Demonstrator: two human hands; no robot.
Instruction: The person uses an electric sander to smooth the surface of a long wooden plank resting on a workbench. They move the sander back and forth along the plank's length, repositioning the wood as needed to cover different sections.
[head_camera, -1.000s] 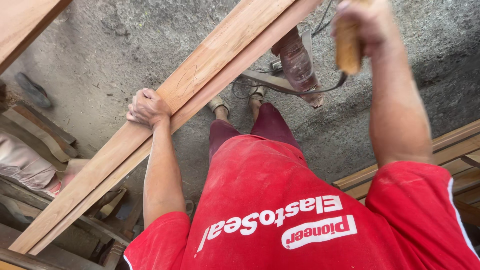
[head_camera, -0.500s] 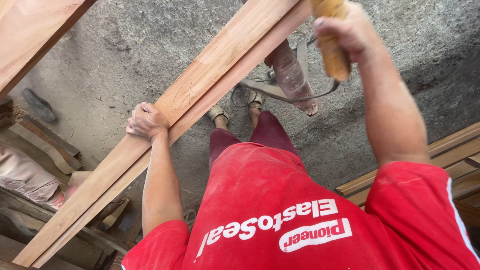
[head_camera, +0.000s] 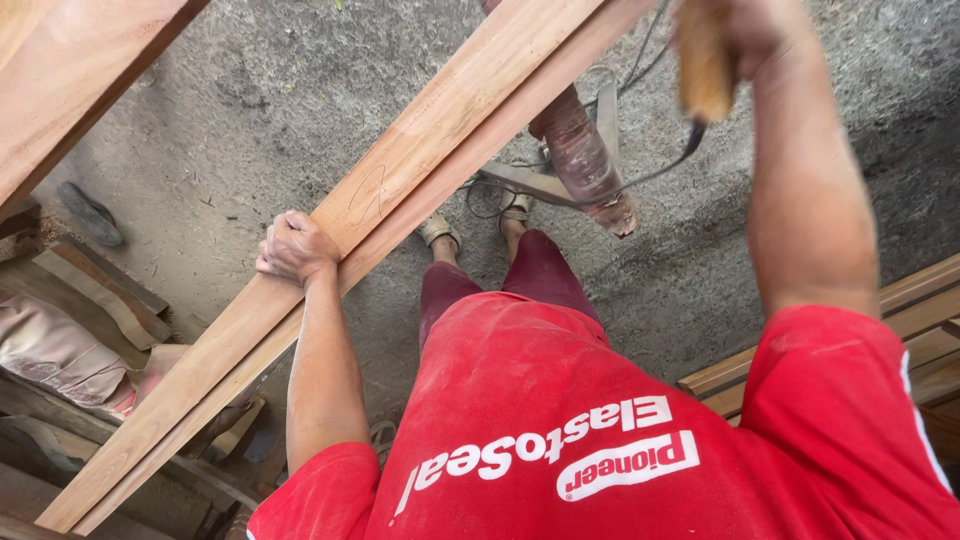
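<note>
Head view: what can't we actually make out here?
- Right hand: cut off by the top edge; its fingers wrap a blurred wooden handle, so the tool's working end is unseen.
- Long plank: both ends run out of frame.
- Left hand: grip on the plank's edge shows, but its fingertips are hidden under the wood.
- Cable: where it leads is unclear.
- Feet: partly hidden under the plank.

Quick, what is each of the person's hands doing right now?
Left hand: closed, gripping the edge of the long reddish-brown wooden plank.
Right hand: closed around a tan wooden handle; what the handle belongs to cannot be told.
</note>
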